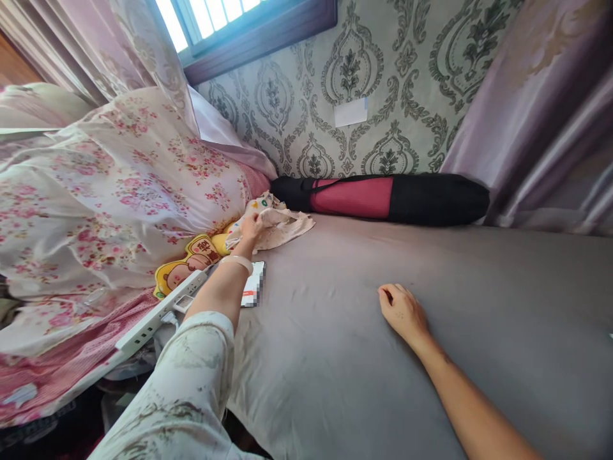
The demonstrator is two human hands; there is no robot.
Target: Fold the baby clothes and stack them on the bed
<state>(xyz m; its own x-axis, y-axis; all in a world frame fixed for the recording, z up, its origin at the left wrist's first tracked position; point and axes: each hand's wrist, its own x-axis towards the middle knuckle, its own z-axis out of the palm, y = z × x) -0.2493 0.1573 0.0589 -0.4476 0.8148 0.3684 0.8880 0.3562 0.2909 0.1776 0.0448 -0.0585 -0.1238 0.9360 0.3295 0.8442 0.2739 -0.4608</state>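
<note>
My left hand (251, 225) reaches far forward, its fingers closed on a pale beige cloth (287, 231) with a faint print, perhaps a small garment. The cloth lies loosely spread on the grey sheet (316, 358), against a white cloth with coloured patterns (261, 203). Under my left forearm a phone (253, 284) with a lit screen is partly hidden. My right hand (402, 310) rests on the sheet in a loose fist, with nothing visible in it and apart from any object.
A black and red long bag (352, 197) lies along the patterned wall. On the left are a floral cover (119, 172), a yellow cartoon cushion (186, 265) and a white power strip (158, 313) with a plug in it. Curtains (536, 115) hang at the right.
</note>
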